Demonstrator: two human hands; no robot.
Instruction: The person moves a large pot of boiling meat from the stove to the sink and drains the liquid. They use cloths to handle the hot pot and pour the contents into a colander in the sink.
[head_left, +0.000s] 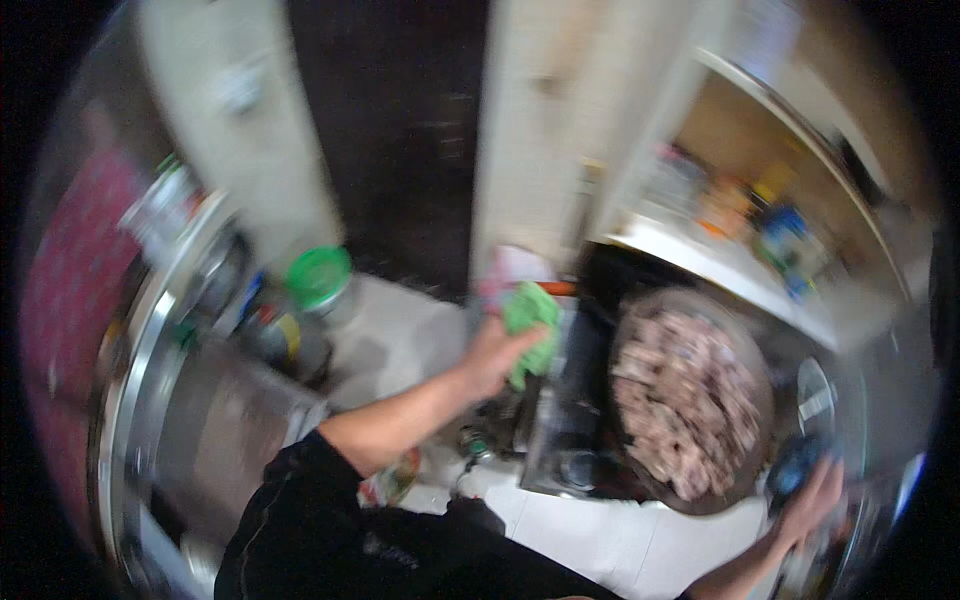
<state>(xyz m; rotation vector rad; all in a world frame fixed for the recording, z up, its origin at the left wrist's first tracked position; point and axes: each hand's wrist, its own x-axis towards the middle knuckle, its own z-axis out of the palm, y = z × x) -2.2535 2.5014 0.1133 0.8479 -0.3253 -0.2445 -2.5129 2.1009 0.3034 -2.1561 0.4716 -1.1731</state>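
My left hand is closed around a crumpled green cloth, held at the left edge of a black stove. On the stove stands a large round pan heaped with chunks of pale, greyish-pink meat. At the lower right, my right hand reaches past the pan. It is at a dark bluish object, too blurred to name; whether the fingers grip it is unclear.
Bottles and packets sit on a white shelf above the pan. A green-lidded tub stands on the left. A bottle with a green cap is below my left forearm. White tiles lie in front of the stove. Motion blurs the view.
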